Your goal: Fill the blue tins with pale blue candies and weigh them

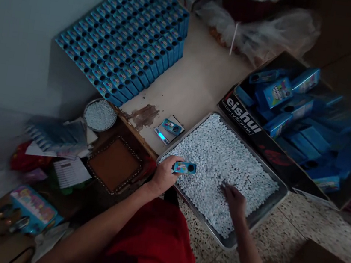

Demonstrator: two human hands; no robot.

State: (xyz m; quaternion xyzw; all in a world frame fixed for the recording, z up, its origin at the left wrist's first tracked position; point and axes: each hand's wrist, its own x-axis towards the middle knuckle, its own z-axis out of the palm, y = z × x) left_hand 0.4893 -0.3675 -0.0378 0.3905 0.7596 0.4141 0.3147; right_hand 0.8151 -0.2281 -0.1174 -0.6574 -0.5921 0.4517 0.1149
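Over the left part of a metal tray (278, 197), a small blue box (185, 167) was pinched at one end by the left hand (165, 175), its dark round opening facing up. Pale pellets (217, 154) covered most of the tray. The right hand (233, 199) had its fingertips down among them — whether they gripped any could not be told. Just beside the tray, a digital scale (162, 136) with a lit display bore a second blue box (172, 126). Alongside stood a black carton (244, 114) heaped with blue boxes (276, 93) — several tilted. Farther out, similar boxes (126, 38) stood in tight rows.
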